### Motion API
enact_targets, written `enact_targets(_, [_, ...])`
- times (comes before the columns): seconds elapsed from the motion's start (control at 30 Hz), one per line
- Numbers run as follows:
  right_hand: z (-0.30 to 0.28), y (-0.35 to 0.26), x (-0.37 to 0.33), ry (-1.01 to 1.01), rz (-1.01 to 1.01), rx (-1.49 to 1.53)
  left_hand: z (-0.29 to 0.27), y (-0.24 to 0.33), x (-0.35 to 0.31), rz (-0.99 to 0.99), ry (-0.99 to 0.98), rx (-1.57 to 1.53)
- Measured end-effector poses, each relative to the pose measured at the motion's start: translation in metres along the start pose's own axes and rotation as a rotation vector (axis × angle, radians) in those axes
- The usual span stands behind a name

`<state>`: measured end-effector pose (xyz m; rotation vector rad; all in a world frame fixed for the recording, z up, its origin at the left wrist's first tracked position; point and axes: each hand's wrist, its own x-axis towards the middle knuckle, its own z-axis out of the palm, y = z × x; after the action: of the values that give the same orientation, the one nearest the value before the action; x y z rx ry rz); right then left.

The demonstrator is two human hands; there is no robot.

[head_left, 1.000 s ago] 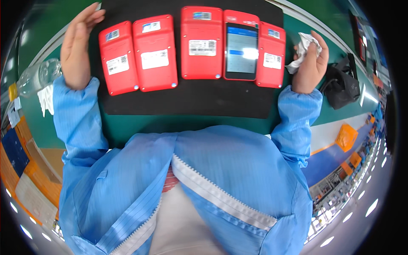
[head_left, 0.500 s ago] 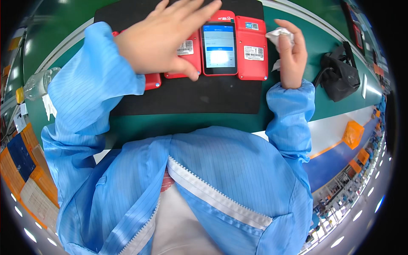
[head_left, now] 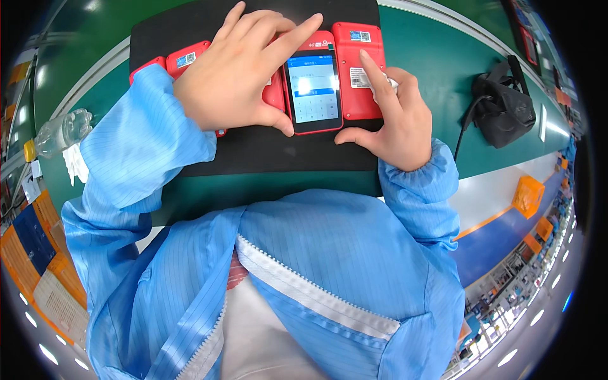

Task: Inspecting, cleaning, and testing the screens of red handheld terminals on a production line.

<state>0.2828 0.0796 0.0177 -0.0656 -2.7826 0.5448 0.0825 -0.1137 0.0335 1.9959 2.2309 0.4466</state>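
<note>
A red handheld terminal (head_left: 315, 88) lies face up on the black mat (head_left: 285, 152), its screen lit with a keypad, turned slightly. My left hand (head_left: 237, 79) is spread over its left side, thumb by the lower left corner and index fingertip near the top edge. My right hand (head_left: 405, 120) is at its lower right, thumb and index finger stretched apart. The other fingers curl round a crumpled white tissue (head_left: 393, 83), mostly hidden. Under the right index finger lies a face-down red terminal (head_left: 361, 57). Other red terminals (head_left: 188, 57) lie partly hidden beneath my left hand.
The mat rests on a green tabletop (head_left: 430, 69). A black device with a strap and cable (head_left: 503, 107) sits at the right. On the left are a clear bottle with a yellow cap (head_left: 63, 133) and white tissue paper (head_left: 75, 163). An orange bin (head_left: 527, 196) stands beyond the right edge.
The lit terminal has shifted toward me and turned slightly. My right hand has moved left from beside the mat to the terminal's lower right. My left hand stays over the terminals, slightly lower.
</note>
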Motion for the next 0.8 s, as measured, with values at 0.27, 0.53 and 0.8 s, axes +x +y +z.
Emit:
enact_targets(0.27, [0.005, 0.0, -0.001, 0.038, -0.019, -0.047, -0.008, -0.008, 0.003, 0.021, -0.055, -0.143])
enact_targets(0.53, [0.009, 0.0, -0.002, 0.051, -0.011, -0.125, -0.016, -0.022, 0.008, 0.014, -0.024, -0.499])
enact_targets(0.8, [0.01, 0.001, -0.003, 0.048, -0.01, -0.159, -0.011, -0.032, 0.013, 0.02, -0.04, -0.522])
